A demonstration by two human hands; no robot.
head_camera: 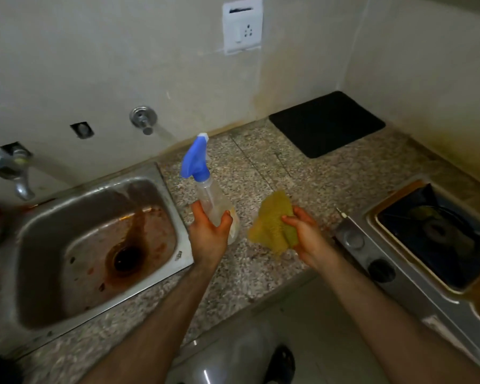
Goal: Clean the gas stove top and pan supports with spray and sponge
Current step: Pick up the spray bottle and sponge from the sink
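A clear spray bottle point(205, 187) with a blue trigger head stands upright over the speckled granite counter point(261, 167), and my left hand point(209, 234) is wrapped around its lower body. My right hand point(306, 235) grips a crumpled yellow-green sponge cloth point(272, 223) just right of the bottle, above the counter. The gas stove point(405, 253) sits at the right edge, steel-bodied with a dark glass top, a burner with its pan support point(438, 228) and two front knobs. Both hands are left of the stove, apart from it.
A stained steel sink point(39, 245) lies to the left, with a tap point(17, 176) on the wall behind it and a second wall tap point(144, 120). A black mat point(327, 123) lies at the back corner. A socket point(243, 24) is on the wall.
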